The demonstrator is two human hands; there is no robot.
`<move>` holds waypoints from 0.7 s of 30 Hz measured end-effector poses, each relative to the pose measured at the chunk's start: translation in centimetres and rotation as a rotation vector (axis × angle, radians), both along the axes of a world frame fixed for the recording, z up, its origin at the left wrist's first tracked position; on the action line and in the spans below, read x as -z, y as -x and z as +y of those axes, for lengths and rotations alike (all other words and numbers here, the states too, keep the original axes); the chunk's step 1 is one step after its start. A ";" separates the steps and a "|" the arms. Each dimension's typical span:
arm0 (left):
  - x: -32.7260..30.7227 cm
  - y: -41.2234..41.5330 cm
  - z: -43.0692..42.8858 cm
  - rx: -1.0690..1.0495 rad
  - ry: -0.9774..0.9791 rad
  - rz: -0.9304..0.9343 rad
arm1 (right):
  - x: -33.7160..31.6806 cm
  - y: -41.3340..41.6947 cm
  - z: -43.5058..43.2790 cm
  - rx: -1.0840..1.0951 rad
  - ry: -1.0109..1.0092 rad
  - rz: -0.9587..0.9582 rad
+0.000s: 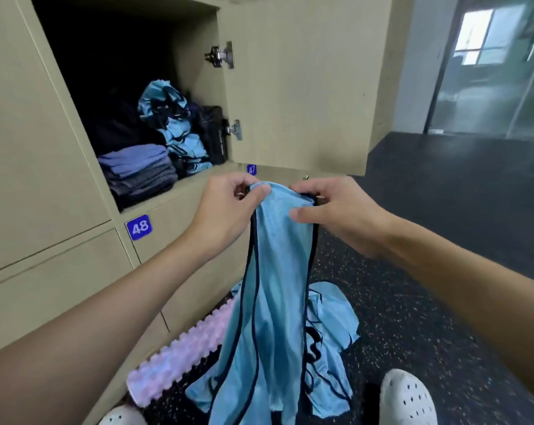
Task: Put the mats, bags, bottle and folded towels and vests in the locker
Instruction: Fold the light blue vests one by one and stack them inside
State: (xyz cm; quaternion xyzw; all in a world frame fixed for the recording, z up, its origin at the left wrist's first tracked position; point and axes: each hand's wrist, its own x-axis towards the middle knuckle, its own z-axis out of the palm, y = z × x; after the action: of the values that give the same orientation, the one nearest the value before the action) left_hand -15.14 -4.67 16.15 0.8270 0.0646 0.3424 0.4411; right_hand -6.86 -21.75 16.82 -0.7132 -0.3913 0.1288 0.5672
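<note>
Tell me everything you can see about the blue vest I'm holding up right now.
The vest is thin, slightly shiny light blue fabric with dark navy trim along its edges. It hangs unfolded, lengthwise, in front of the open locker. The left hand and right hand pinch its bunched top edge. Its lower end runs out of view, passing in front of another blue vest on the floor.
</note>
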 end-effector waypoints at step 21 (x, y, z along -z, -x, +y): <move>-2.2 -6.2 6.5 0.051 0.060 0.054 | -2.9 -8.6 9.2 0.180 -0.199 -0.228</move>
State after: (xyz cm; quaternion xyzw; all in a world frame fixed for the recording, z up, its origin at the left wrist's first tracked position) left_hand -8.98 1.80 18.37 0.8236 0.0656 0.3067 0.4725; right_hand 1.76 -12.51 19.75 -0.6955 -0.3983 -0.0436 0.5964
